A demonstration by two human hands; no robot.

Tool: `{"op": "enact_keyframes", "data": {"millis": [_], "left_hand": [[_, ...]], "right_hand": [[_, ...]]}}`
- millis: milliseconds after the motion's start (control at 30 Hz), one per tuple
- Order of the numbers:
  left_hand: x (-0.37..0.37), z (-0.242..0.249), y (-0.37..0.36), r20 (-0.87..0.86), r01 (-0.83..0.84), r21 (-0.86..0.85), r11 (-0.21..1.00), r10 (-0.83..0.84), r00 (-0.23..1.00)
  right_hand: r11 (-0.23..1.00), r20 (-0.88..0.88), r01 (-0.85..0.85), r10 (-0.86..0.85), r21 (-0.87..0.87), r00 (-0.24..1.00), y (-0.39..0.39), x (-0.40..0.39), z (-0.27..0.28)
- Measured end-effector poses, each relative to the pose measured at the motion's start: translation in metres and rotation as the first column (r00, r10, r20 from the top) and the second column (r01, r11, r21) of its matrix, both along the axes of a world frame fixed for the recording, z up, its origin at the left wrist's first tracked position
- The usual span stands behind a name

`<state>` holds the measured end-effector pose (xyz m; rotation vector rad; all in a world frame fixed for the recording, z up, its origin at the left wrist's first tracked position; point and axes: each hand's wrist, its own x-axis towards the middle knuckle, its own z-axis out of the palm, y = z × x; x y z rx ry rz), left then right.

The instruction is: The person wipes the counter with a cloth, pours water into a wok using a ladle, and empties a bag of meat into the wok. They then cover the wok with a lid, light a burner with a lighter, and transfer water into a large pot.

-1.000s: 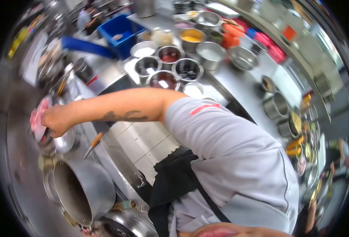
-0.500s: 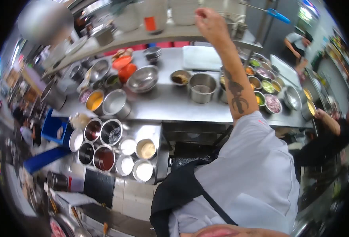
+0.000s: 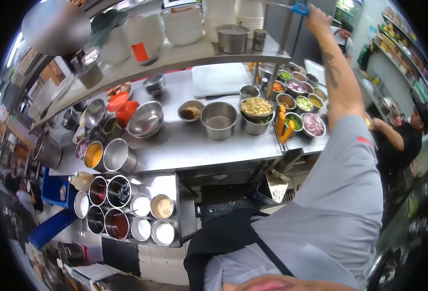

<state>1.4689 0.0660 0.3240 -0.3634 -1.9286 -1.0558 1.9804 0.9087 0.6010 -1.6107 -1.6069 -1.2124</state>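
Note:
My right hand (image 3: 319, 20) is raised high at the upper right, arm stretched past the end of the overhead shelf. Its fingers are curled at the end of a blue handle (image 3: 300, 8), covering the handle's tip. From that handle a thin metal shaft runs left beyond the shelf post, and the utensil's far end is cut off at the frame edge. Below the forearm stand metal bowls of chopped vegetables, among them a bowl of chopped purple onion (image 3: 313, 124). My left hand is out of view.
On the steel counter are a bowl of pale yellow cubes (image 3: 256, 106), a steel pot (image 3: 218, 120) and a white cutting board (image 3: 218, 80). Tubs and a lidded pot (image 3: 233, 38) line the shelf. Sauce containers (image 3: 116, 223) fill the lower-left table. A co-worker (image 3: 402, 138) stands at right.
My right hand has moved right, from in front of the shelf to the blue handle. The view has shifted, so the counter appears further left and the bowl of yellow cubes now shows.

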Motion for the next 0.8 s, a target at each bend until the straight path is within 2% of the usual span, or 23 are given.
{"op": "enact_keyframes", "data": {"millis": [33, 67, 100, 133, 167, 200, 233, 267, 300, 367, 433, 533, 633, 700, 733, 767, 800], "left_hand": [[-0.024, -0.011, -0.003, -0.014, 0.037, -0.044, 0.998, -0.037, 0.999], [-0.037, -0.019, -0.015, -0.020, 0.045, -0.093, 0.995, -0.047, 0.999], [-0.028, -0.025, -0.033, -0.015, 0.024, -0.145, 0.989, -0.027, 1.000], [-0.015, -0.017, -0.028, 0.022, -0.081, -0.246, 0.966, 0.089, 0.996], [0.004, -0.004, -0.009, 0.096, -0.072, -0.197, 0.978, 0.092, 0.991], [0.012, -0.005, -0.007, 0.110, 0.005, -0.131, 0.991, 0.009, 0.994], [0.029, 0.006, 0.007, 0.219, -0.040, -0.078, 0.996, 0.056, 0.974], [0.033, 0.005, 0.004, 0.239, -0.031, -0.058, 0.998, 0.044, 0.970], [0.046, 0.005, 0.009, 0.307, -0.046, 0.054, 0.997, 0.027, 0.951], [0.058, -0.014, -0.008, 0.293, -0.065, 0.001, 0.998, 0.062, 0.954], [0.077, -0.023, -0.014, 0.305, -0.059, 0.024, 0.998, 0.049, 0.951], [0.110, -0.031, -0.022, 0.365, -0.087, 0.107, 0.990, 0.042, 0.930], [0.156, -0.044, -0.031, 0.443, -0.192, 0.167, 0.967, 0.100, 0.891], [0.194, -0.053, -0.033, 0.487, -0.229, 0.235, 0.945, 0.090, 0.869], [0.219, -0.060, -0.038, 0.503, -0.260, 0.267, 0.928, 0.096, 0.859], [0.244, -0.065, -0.040, 0.497, -0.297, 0.243, 0.924, 0.144, 0.856], [0.270, -0.072, -0.044, 0.534, -0.342, 0.283, 0.896, 0.149, 0.832]], "right_hand": [[0.987, 0.033, -0.139, 0.136, 0.077, 0.990, 0.008, 0.011, 0.013], [0.996, 0.035, -0.078, 0.077, 0.034, 0.996, 0.046, 0.034, 0.021], [0.959, 0.197, -0.217, 0.180, 0.183, 0.964, 0.092, 0.066, 0.022], [0.965, 0.177, -0.231, 0.207, 0.123, 0.962, 0.113, 0.065, 0.028], [0.964, 0.158, -0.258, 0.246, 0.066, 0.956, 0.117, 0.052, 0.029], [0.957, 0.124, -0.288, 0.283, 0.026, 0.951, 0.118, 0.036, 0.030], [0.947, 0.088, -0.320, 0.319, 0.005, 0.944, 0.119, 0.019, 0.028], [0.934, 0.041, -0.357, 0.357, -0.002, 0.933, 0.110, 0.004, 0.026], [0.923, -0.022, -0.385, 0.385, 0.007, 0.922, 0.099, -0.003, 0.027], [0.867, -0.132, -0.496, 0.498, 0.046, 0.857, 0.065, -0.038, 0.019], [0.740, -0.239, -0.667, 0.665, 0.088, 0.707, 0.016, -0.092, 0.011], [0.409, -0.393, -0.907, 0.855, 0.105, 0.340, -0.074, -0.194, -0.009], [-0.052, -0.559, -0.997, 0.826, 0.061, -0.077, -0.186, -0.296, -0.036], [-0.419, -0.677, -0.908, 0.668, 0.003, -0.310, -0.277, -0.365, -0.060], [-0.593, -0.722, -0.804, 0.539, 0.040, -0.433, -0.336, -0.392, -0.075], [-0.808, -0.783, -0.590, 0.368, -0.002, -0.501, -0.381, -0.409, -0.089], [-0.891, -0.850, -0.454, 0.227, 0.016, -0.476, -0.423, -0.428, -0.107]]}}
